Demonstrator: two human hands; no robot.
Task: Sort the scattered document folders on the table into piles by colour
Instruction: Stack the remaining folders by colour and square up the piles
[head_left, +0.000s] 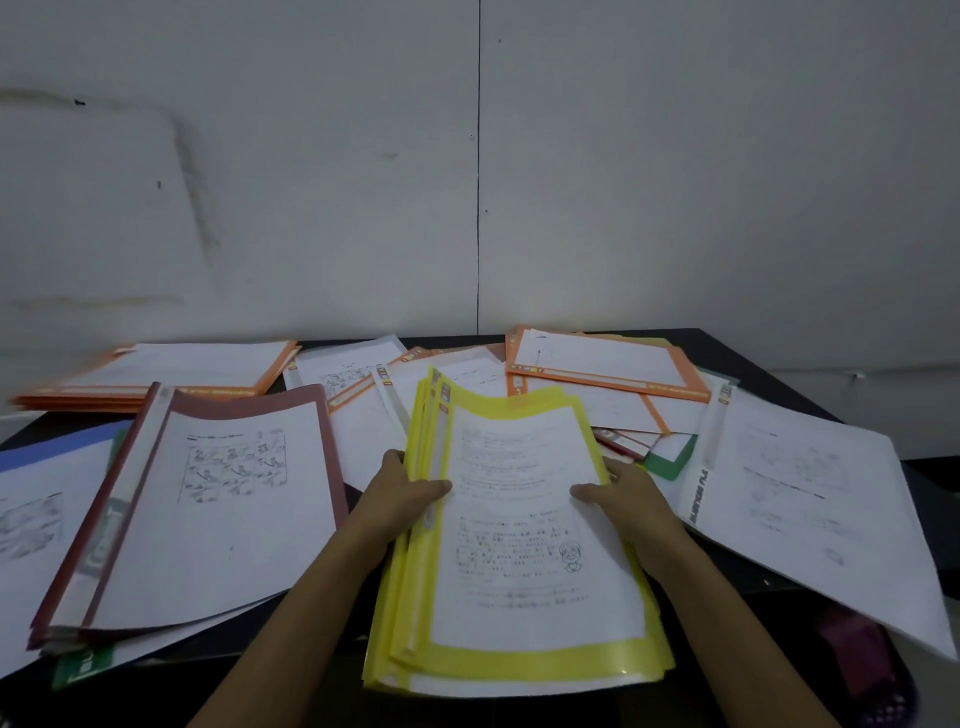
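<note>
- Nearest the lens: a stack of yellow folders (519, 639), printed sheet on top, near end hanging over the front edge of the table (769, 358).
- Clamped from both sides: left hand (402, 491) with thumb pressed on the top sheet and fingers hidden under the stack's left edge, right hand (621, 493) mirroring it on the right edge. Probably a squaring-up grip, keeping same-coloured covers aligned as one pile.
- Just left, a maroon folder pile (208, 499), slightly fanned, with a green folder (83, 670) poking out beneath and a blue folder (57, 441) at the far left.
- Far left, an orange pile (156, 379), neat and apparently finished; far right, more orange folders (608, 374) stacked loosely.
- Between them, unsorted clear and orange covers overlapping, a second green cover (670, 457) half buried beside the right hand.
- On the right, a white folder (810, 499) overhanging the table.
- Dark tabletop, dim light, bare pale wall (311, 182) behind with one vertical seam.
</note>
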